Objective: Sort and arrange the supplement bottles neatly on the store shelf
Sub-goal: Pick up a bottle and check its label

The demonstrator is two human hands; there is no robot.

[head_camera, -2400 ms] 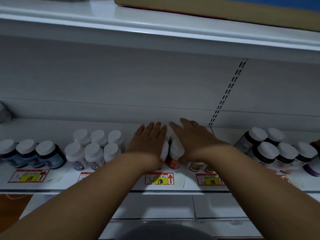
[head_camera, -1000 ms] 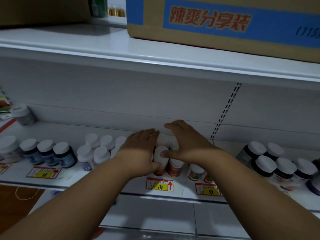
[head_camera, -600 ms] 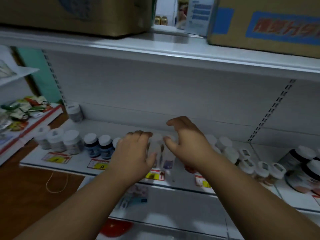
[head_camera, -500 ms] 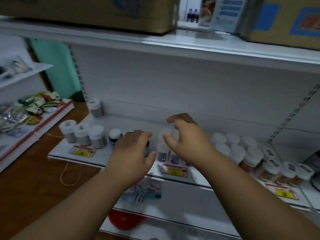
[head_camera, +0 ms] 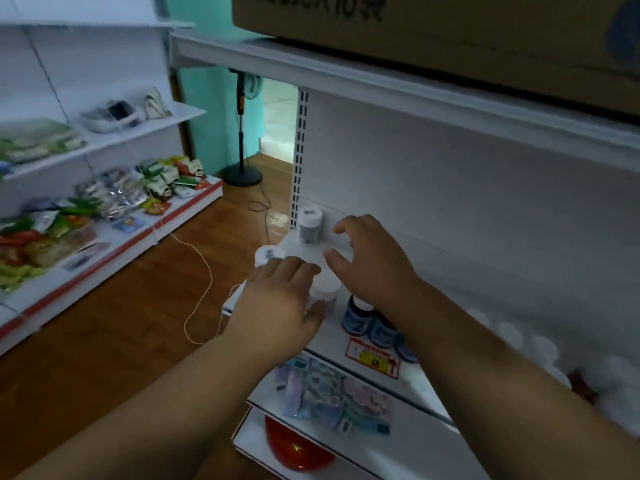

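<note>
At the left end of the store shelf (head_camera: 329,337), the left hand (head_camera: 280,299) curls around a white-capped supplement bottle (head_camera: 323,296). The right hand (head_camera: 374,265) hovers above, its grip half open, empty. The rigid plastic bottle looks light and smooth; best grasped around its body below the cap.

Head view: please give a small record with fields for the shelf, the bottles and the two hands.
shelf: white store shelf, left end in view
lone bottle: grey bottle with white cap, upright at the back corner
bottles by hands: white-capped bottles, partly hidden
blue bottles: dark blue bottles at the front edge, above the price tag
left hand: left hand over the white-capped bottles, grip unclear
right hand: right hand, fingers curled, holds nothing
</note>
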